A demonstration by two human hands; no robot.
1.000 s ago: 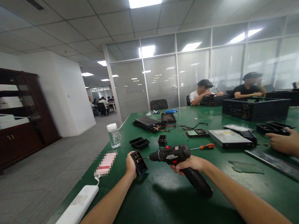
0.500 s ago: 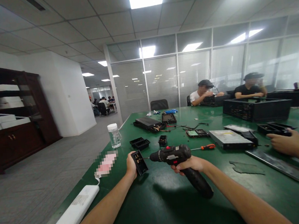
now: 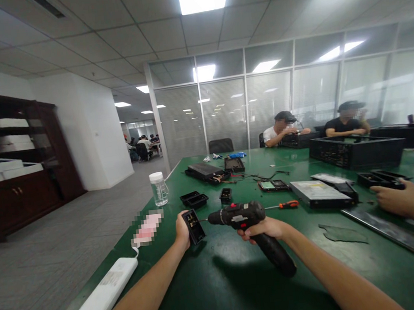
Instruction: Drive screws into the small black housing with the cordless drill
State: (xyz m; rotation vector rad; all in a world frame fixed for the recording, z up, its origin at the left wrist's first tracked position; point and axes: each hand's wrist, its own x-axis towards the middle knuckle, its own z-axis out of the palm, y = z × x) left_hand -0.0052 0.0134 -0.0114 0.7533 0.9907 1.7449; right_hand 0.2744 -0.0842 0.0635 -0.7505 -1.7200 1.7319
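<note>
While left hand (image 3: 181,232) clasps case (image 3: 195,229), right hand (image 3: 264,228) grips drill (image 3: 243,214), bit (image 3: 204,220) perhaps touching case's edge, broad tabletop (image 3: 195,294) below.

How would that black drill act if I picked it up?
The drill would probably feel heavy, since its body and handle look thick. It likely wouldn't bend, because its casing looks hard. Laid down, it might rock but probably wouldn't roll far, as the handle sticks out at an angle.

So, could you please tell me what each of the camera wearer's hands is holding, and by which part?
The left hand holds a small black tray by its left side; the right hand grips a drill by its upper handle.
</note>
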